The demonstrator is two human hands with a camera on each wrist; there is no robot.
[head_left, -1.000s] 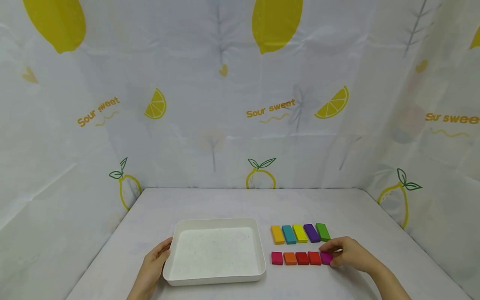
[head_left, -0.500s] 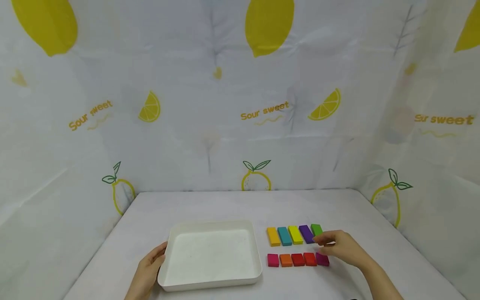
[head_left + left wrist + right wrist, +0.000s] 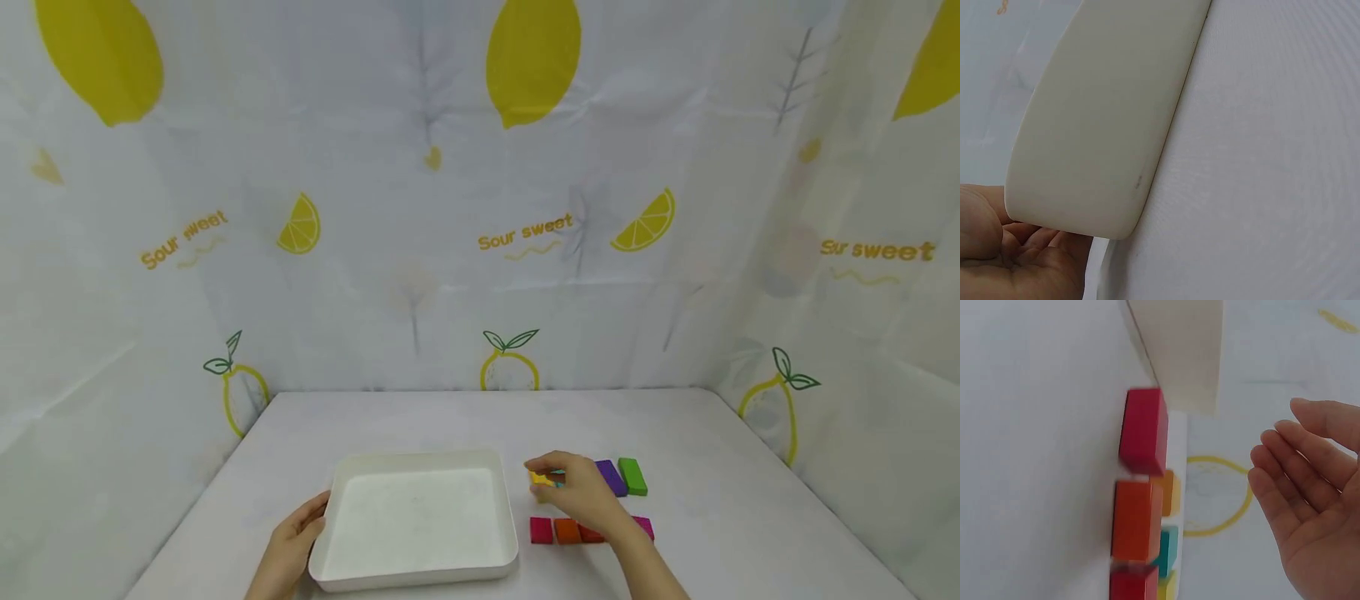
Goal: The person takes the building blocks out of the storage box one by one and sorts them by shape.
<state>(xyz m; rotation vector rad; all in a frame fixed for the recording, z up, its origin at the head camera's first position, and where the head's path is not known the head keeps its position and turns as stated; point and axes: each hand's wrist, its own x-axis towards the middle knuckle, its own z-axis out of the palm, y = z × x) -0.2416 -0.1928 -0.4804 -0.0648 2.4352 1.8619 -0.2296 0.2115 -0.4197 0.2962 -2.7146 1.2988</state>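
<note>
A shallow white tray lies on the table. My left hand rests against the outer left side of it, and the tray hides the fingertips in the left wrist view. Coloured blocks lie in two rows right of the tray. Over the left end of the far row is my right hand, its thumb and fingers apart above the orange-yellow block. In the right wrist view nothing lies between those fingers. The teal block is partly covered. A purple block and a green block finish that row.
Nearer to me runs the second row: a crimson block, an orange block, red ones partly under my right forearm, and a magenta block. White cloth with lemon prints hangs behind and beside the table.
My right hand has left the magenta block and moved left across the rows to the orange-yellow block. The left hand stays at the tray. The head view has shifted slightly.
</note>
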